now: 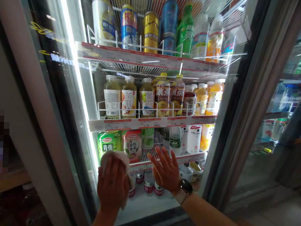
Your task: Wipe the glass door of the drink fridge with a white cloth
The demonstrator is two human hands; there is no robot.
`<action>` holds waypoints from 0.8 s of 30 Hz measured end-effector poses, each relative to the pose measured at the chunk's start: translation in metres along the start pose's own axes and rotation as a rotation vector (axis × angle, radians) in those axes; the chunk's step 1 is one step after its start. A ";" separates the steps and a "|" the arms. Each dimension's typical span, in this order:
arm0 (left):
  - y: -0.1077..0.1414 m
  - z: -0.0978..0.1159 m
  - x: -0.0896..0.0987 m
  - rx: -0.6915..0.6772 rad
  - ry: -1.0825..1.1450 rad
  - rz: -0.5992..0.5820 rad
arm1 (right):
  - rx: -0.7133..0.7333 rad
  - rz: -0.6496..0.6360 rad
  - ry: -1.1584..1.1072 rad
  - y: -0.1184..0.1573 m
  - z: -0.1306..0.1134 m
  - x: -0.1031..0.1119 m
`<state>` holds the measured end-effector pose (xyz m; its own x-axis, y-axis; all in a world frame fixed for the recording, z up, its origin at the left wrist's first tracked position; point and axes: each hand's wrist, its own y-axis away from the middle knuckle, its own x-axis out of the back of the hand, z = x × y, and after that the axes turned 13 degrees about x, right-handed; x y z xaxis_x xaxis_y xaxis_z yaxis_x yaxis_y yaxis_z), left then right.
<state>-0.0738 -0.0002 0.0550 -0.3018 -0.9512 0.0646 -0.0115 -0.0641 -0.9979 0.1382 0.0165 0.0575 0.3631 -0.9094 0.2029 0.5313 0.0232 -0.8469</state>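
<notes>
Left hand: curled around a white cloth, which is pressed against the glass door at lower left of centre.
Right hand: fingers spread wide, laid flat on the glass at lower centre, nothing held.
Right wrist: a wristwatch is worn.
Shelves: bottled teas are ranked at centre, cans at top.
</notes>
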 end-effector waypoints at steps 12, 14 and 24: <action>-0.012 -0.008 0.002 0.282 -0.013 0.058 | 0.014 -0.009 0.020 -0.001 0.000 0.000; -0.005 0.016 -0.009 0.211 0.015 0.041 | 0.006 -0.003 0.012 -0.001 0.000 0.000; 0.016 0.078 -0.033 0.051 0.129 0.032 | 0.006 0.011 0.056 0.001 0.000 -0.003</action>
<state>0.0101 0.0069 0.0374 -0.4209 -0.9066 0.0283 0.0478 -0.0534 -0.9974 0.1373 0.0194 0.0560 0.3254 -0.9310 0.1654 0.5318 0.0355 -0.8461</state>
